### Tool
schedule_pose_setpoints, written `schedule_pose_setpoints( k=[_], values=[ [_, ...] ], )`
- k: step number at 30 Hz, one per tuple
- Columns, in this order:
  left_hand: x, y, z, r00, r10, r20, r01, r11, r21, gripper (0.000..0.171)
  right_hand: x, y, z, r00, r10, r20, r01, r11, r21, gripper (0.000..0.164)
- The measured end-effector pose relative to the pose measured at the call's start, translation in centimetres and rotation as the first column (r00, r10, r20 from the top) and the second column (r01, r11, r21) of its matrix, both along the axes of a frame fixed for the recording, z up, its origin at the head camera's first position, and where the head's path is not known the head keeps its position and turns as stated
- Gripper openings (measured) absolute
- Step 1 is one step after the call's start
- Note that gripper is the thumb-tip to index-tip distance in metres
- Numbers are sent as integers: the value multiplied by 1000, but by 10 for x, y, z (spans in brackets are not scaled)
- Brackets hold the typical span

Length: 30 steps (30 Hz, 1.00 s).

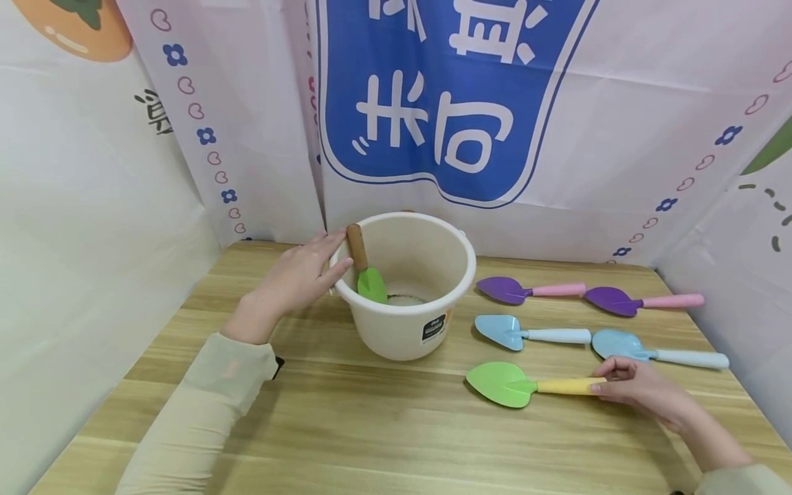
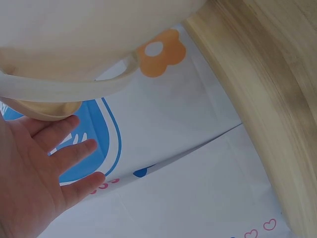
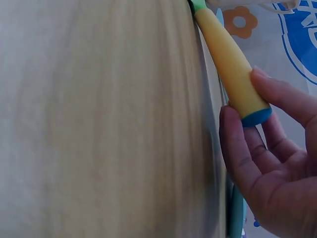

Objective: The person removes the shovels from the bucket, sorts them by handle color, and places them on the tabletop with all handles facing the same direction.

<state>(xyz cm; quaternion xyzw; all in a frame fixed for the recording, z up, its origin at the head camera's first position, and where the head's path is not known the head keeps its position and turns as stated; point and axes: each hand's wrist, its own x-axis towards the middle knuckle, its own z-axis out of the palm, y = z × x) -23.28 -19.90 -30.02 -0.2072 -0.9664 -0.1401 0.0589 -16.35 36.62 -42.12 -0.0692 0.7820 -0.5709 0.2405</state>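
A white plastic bucket [image 1: 401,337] stands on the wooden table, and inside it leans a small trowel [image 1: 371,283] with a green blade and a brown wooden-looking handle. My left hand [image 1: 303,271] rests on the bucket's left rim, thumb over the edge beside that handle. In the left wrist view, the fingers [image 2: 74,153] are spread and fairly straight, fingertips at the rim. My right hand [image 1: 640,388] pinches the end of a yellow handle between thumb and fingers. It belongs to a green-bladed trowel [image 1: 502,385] lying right of the bucket, blade pointing left.
Behind the green trowel lie two light blue trowels [image 1: 500,331] [image 1: 619,344] with pale handles. Farther back are two purple trowels [image 1: 504,290] [image 1: 612,301] with pink handles. A printed white cloth [image 1: 260,137] hangs behind the table [image 1: 346,426] and along both sides.
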Motion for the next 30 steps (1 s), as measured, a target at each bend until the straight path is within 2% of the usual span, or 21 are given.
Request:
schedule_pose_setpoints(
  k=[2, 5, 12, 17, 21, 24, 27, 30],
  values=[
    [0, 0, 0, 1000, 0, -2, 0, 1000, 2, 67, -1, -1, 4, 1000, 5, -29, -3, 995, 95, 14],
    [0, 0, 0, 1000, 0, -8, 0, 1000, 4, 67, -2, -2, 8, 998, 17, -61, -6, 985, 172, 26],
    [0, 0, 0, 1000, -8, -11, 8, 1000, 5, 67, -3, -2, 11, 997, 21, -73, -4, 976, 216, 35],
    [0, 0, 0, 1000, -5, -8, 5, 1000, 2, 67, -3, 0, 15, 992, 69, -108, -44, 974, 220, 35],
    [0, 0, 0, 1000, -3, -1, 3, 1000, -6, 68, -5, 5, 22, 979, 145, -146, -109, 968, 227, 35],
    [-1, 0, 0, 1000, -2, 0, 2, 1000, -10, 68, -8, 10, 32, 957, 196, -211, -135, 952, 274, 35],
    [-1, 0, 0, 1000, 0, 3, 0, 1000, -10, 68, -9, 12, 43, 939, 208, -273, -108, 933, 343, 35],
    [-1, 0, 0, 1000, 2, 5, -2, 1000, -11, 68, -9, 9, 55, 933, 197, -301, -69, 919, 389, 36]
  ],
)
